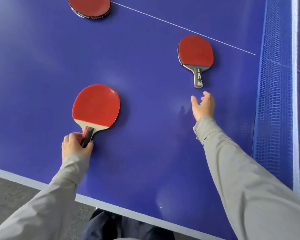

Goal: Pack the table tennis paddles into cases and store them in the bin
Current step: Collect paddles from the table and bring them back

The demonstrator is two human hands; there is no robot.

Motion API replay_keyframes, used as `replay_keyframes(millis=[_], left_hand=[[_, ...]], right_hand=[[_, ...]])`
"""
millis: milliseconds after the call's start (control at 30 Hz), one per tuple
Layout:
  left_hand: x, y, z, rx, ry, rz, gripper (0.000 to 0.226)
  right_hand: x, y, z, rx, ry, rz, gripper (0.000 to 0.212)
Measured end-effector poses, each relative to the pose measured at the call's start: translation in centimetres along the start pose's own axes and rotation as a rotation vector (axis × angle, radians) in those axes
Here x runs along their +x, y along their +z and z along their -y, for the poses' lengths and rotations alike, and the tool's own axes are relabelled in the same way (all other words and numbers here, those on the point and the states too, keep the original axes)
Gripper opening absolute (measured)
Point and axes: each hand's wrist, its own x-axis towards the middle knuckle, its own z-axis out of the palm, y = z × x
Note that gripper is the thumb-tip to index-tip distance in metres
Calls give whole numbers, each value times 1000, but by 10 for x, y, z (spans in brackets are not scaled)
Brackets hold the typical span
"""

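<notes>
Three red-faced paddles lie on the blue table tennis table (145,135). My left hand (75,144) grips the red-and-black handle of the near-left paddle (96,105), whose blade lies flat on the table. A second paddle (195,52) with a grey handle lies further right, handle pointing toward me. My right hand (203,105) hovers just short of that handle, fingers spread and holding nothing. A third paddle (89,6) is cut off by the top edge. No case or bin is in view.
The blue net (275,101) with its white top band runs along the right side. A thin white centre line crosses the table at the top. The table's near white edge (111,207) runs diagonally, with grey floor (16,193) below it.
</notes>
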Motion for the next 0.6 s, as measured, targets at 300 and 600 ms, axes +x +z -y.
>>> replay_keyframes(millis=[300,600], left_hand=[[10,-17,-4,-198,-105,85,25],[15,-17,-3,-648,-137,404,30]], right_hand=[[84,22,33,-272,3,-86,52],[92,20,52,-12,59,22,44]])
